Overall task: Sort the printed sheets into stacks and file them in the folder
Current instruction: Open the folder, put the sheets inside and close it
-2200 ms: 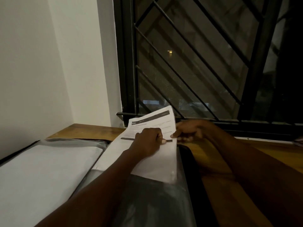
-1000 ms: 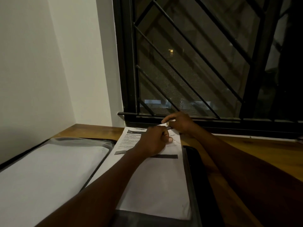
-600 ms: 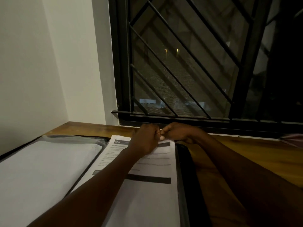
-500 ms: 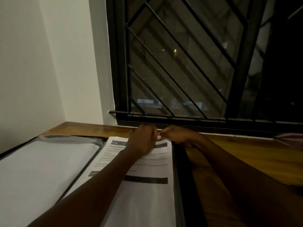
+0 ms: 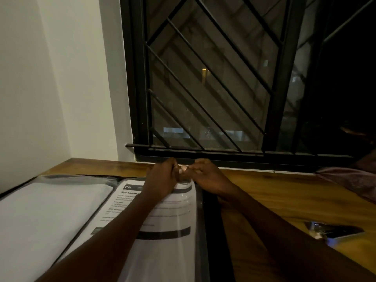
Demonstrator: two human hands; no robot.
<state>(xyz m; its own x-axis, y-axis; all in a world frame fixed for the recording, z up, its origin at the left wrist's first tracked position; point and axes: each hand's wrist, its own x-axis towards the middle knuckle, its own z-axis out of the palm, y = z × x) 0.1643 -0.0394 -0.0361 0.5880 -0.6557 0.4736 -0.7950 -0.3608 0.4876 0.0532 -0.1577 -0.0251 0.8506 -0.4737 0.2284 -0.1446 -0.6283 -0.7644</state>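
Head: sheet [image 5: 173, 216] black-barred; inside clear sleeve [image 5: 198, 231]

The printed sheet [image 5: 162, 220] I was holding tilted up under my left hand [image 5: 160, 178] now lies flat, slid fully into the clear sleeve [image 5: 198, 212]. Both hands have moved from mid-page to its far edge, where my right hand [image 5: 207, 176] meets the left and both pinch the sleeve's mouth.
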